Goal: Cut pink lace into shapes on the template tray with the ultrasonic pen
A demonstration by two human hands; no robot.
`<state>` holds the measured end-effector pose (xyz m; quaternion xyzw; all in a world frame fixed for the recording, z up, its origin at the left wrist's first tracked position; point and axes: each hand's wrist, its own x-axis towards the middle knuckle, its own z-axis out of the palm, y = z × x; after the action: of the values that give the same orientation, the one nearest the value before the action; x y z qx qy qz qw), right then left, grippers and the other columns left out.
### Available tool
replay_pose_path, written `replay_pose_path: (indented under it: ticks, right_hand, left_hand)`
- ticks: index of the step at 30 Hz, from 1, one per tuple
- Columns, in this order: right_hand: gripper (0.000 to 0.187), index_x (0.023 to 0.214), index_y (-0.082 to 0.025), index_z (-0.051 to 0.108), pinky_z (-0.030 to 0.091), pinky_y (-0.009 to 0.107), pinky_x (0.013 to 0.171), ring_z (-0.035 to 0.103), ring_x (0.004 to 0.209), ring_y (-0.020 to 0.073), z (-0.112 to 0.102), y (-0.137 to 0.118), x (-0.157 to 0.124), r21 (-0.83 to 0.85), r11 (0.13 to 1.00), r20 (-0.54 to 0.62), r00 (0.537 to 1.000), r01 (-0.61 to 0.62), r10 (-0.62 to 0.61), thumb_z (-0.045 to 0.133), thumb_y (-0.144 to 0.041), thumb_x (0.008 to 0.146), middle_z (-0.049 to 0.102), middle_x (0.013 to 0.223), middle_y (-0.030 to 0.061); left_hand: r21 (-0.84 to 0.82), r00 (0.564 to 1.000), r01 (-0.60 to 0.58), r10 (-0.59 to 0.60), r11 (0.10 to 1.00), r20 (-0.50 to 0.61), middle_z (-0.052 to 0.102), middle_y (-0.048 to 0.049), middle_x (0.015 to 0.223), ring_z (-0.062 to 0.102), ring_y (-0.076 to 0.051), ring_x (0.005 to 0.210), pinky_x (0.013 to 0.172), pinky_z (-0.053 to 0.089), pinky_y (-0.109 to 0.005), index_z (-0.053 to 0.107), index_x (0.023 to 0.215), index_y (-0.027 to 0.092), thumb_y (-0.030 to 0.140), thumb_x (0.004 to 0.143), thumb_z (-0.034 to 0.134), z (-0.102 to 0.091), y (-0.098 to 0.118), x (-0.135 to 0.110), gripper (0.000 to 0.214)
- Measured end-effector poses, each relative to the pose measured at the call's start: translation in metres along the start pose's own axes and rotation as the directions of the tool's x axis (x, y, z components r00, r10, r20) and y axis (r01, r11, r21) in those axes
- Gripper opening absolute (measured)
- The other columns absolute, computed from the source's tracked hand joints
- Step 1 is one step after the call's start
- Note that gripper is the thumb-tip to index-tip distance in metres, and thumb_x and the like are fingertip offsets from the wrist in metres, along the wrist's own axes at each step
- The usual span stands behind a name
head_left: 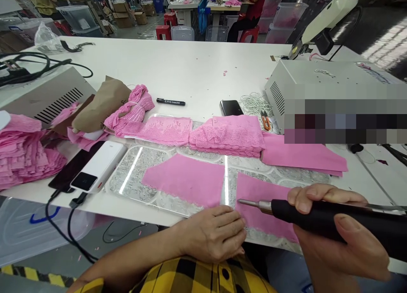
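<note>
Pink fabric (187,180), silver-tipped black tool (310,214), white bench (190,68)
Yellow-and-black checked shirt (187,276); yellow-and-black striped floor tape (34,274); orange-handled snips (266,122).

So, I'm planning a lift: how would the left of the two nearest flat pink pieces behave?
The pink piece would probably droop, looking like thin cloth. It seems light, apparently one layer. Pushed at an edge, it might ruck up, having no visible stiff border.
</note>
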<state>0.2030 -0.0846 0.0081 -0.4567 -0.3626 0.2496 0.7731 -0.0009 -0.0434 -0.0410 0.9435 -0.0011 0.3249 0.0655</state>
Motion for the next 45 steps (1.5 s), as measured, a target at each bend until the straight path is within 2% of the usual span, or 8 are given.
replay_pose_path:
  ticks: [8, 12, 14, 17, 20, 25, 36, 45]
  right_hand:
    - [0.012, 0.070, -0.020, 0.059, 0.048, 0.033, 0.048, 0.049, 0.046, 0.0114, 0.001, 0.004, -0.006, 0.035, 0.999, 0.031, 0.999, 0.014, -0.015, 0.064, -0.030, 0.066, 0.058, 0.066, -0.0016]
    - [0.013, 0.066, -0.020, 0.060, 0.045, 0.032, 0.045, 0.046, 0.044, 0.0114, -0.013, -0.003, 0.006, 0.032, 0.999, -0.129, 0.991, 0.037, -0.033, 0.059, -0.029, 0.057, 0.055, 0.064, -0.0011]
    - [0.013, 0.061, -0.022, 0.058, 0.041, 0.032, 0.042, 0.042, 0.043, 0.0117, -0.028, -0.011, 0.015, 0.004, 0.996, -0.291, 0.953, 0.089, -0.084, 0.054, -0.028, 0.051, 0.051, 0.061, -0.0008]
    - [0.011, 0.057, -0.024, 0.054, 0.036, 0.033, 0.041, 0.038, 0.046, 0.0137, -0.053, -0.023, 0.024, -0.090, 0.987, -0.506, 0.848, 0.130, -0.158, 0.048, -0.028, 0.048, 0.045, 0.062, 0.0010]
    - [0.008, 0.055, -0.024, 0.051, 0.035, 0.034, 0.043, 0.036, 0.050, 0.0151, -0.074, -0.030, 0.026, -0.158, 0.981, -0.595, 0.782, 0.115, -0.187, 0.047, -0.029, 0.051, 0.041, 0.067, 0.0027]
    - [0.009, 0.058, -0.024, 0.045, 0.036, 0.032, 0.044, 0.035, 0.051, 0.0137, -0.092, -0.028, 0.023, -0.143, 0.982, -0.661, 0.726, 0.127, -0.190, 0.047, -0.027, 0.049, 0.040, 0.067, 0.0011]
    - [0.016, 0.063, -0.021, 0.047, 0.039, 0.028, 0.048, 0.043, 0.046, 0.0104, -0.086, -0.007, 0.030, -0.096, 0.975, -0.588, 0.779, 0.201, -0.218, 0.047, -0.027, 0.048, 0.049, 0.063, -0.0025]
    - [0.016, 0.064, -0.020, 0.050, 0.038, 0.028, 0.048, 0.044, 0.047, 0.0104, -0.084, -0.007, 0.031, -0.116, 0.971, -0.576, 0.782, 0.209, -0.237, 0.048, -0.026, 0.049, 0.052, 0.064, -0.0022]
  left_hand:
    - [-0.026, 1.000, 0.009, -0.009, 1.000, -0.003, 0.071, -0.0128, 0.094, 0.066, -0.020, 0.096, 0.090, 0.054, -0.033, 0.067, 0.092, 0.006, 0.024, 0.092, 0.055, -0.003, 0.000, 0.002, 0.022]
    - [-0.046, 0.999, 0.050, -0.049, 0.998, 0.016, 0.072, -0.0119, 0.100, 0.065, -0.019, 0.101, 0.095, 0.052, -0.033, 0.066, 0.100, 0.007, 0.024, 0.093, 0.055, -0.009, 0.001, 0.004, 0.022]
    - [-0.030, 0.995, 0.100, -0.099, 0.995, 0.009, 0.071, -0.0120, 0.106, 0.064, -0.021, 0.106, 0.099, 0.050, -0.035, 0.066, 0.104, 0.008, 0.023, 0.093, 0.055, -0.009, 0.000, 0.006, 0.022]
    - [0.056, 0.976, 0.212, -0.214, 0.976, 0.032, 0.068, -0.0124, 0.117, 0.061, -0.025, 0.116, 0.103, 0.048, -0.042, 0.064, 0.113, 0.009, 0.022, 0.094, 0.053, -0.004, -0.004, 0.012, 0.025]
    - [0.155, 0.955, 0.259, -0.277, 0.953, 0.108, 0.062, -0.0131, 0.129, 0.054, -0.030, 0.125, 0.105, 0.045, -0.049, 0.061, 0.121, 0.011, 0.028, 0.097, 0.050, 0.005, -0.009, 0.019, 0.032]
    - [0.226, 0.931, 0.239, -0.289, 0.945, 0.224, 0.053, -0.0117, 0.141, 0.046, -0.031, 0.133, 0.110, 0.038, -0.052, 0.056, 0.131, 0.014, 0.037, 0.099, 0.045, 0.014, -0.014, 0.025, 0.041]
    - [0.248, 0.921, 0.246, -0.306, 0.937, 0.243, 0.052, -0.0093, 0.142, 0.043, -0.029, 0.137, 0.116, 0.031, -0.050, 0.054, 0.135, 0.017, 0.038, 0.100, 0.043, 0.018, -0.015, 0.022, 0.042]
    - [0.247, 0.921, 0.243, -0.303, 0.938, 0.244, 0.051, -0.0100, 0.143, 0.040, -0.029, 0.138, 0.116, 0.029, -0.051, 0.054, 0.134, 0.016, 0.037, 0.099, 0.043, 0.019, -0.015, 0.022, 0.042]
